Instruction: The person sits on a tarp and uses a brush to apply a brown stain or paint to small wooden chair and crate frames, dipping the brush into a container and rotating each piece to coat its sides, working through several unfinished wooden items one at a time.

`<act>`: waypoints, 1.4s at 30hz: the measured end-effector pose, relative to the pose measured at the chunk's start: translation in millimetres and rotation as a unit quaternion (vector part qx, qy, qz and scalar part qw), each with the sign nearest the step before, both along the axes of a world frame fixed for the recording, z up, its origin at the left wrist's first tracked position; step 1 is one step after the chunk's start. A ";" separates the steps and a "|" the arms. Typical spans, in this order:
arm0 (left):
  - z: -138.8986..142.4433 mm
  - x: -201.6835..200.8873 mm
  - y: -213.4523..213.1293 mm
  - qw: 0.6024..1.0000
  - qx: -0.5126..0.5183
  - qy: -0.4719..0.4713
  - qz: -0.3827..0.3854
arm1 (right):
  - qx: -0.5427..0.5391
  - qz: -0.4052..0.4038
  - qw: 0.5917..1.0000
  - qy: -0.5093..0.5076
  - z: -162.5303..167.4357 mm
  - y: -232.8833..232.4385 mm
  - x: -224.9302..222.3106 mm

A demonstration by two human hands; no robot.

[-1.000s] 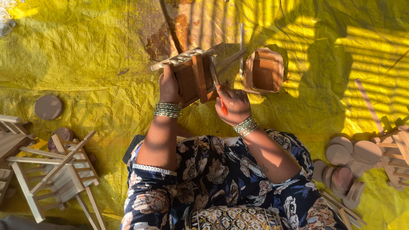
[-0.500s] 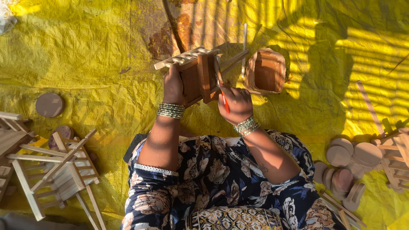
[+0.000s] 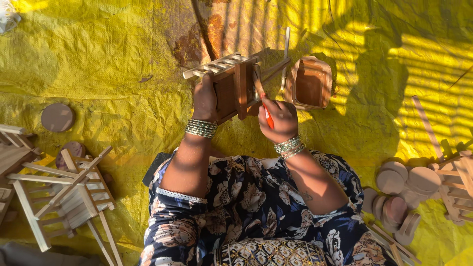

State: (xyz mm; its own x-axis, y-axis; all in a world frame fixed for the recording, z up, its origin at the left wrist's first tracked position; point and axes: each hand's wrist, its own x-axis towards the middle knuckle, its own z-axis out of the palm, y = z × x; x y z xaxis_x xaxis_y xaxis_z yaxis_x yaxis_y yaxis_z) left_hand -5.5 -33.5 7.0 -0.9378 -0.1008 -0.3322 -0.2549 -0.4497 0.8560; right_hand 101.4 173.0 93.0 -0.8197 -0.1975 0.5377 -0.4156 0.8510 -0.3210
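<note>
We hold a small wooden chair (image 3: 235, 84) above the yellow tarp (image 3: 98, 74), tipped on its side, body stained dark brown, slatted part pale and bare. Left hand (image 3: 204, 101) grips its frame. Right hand (image 3: 279, 119) is closed round an orange-handled brush (image 3: 263, 106), bristles touching the chair. Stain tub (image 3: 311, 83) sits just beside.

The left hand (image 3: 204, 101) covers part of the small wooden frame (image 3: 235, 88), so its near side under that grip cannot be seen. In the right hand (image 3: 278, 119), the brush (image 3: 263, 101) shows an orange handle, but the fingers hide its lower end and the tip is too small to make out. Far left of the grip, the unpainted wooden frames (image 3: 59, 192) run off the picture's edge. Far right of it, the stack of wooden discs (image 3: 401, 189) is partly shadowed, and another frame (image 3: 456, 184) is cut off.
</note>
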 end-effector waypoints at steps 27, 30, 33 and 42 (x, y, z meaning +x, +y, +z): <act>28.2 15.1 10.3 0.994 0.089 0.045 -0.034 | -0.006 -0.046 0.999 0.017 -3.7 7.2 14.4; 30.7 21.9 10.4 0.987 0.141 0.049 -0.057 | 0.027 -0.038 0.998 0.035 -3.5 0.2 3.0; 32.0 24.0 9.7 0.990 0.129 0.034 -0.053 | 0.032 -0.048 0.998 0.010 -6.7 -2.3 17.0; 34.7 30.2 12.8 0.983 0.115 0.118 -0.084 | -0.038 -0.017 0.999 0.013 -5.4 4.2 24.5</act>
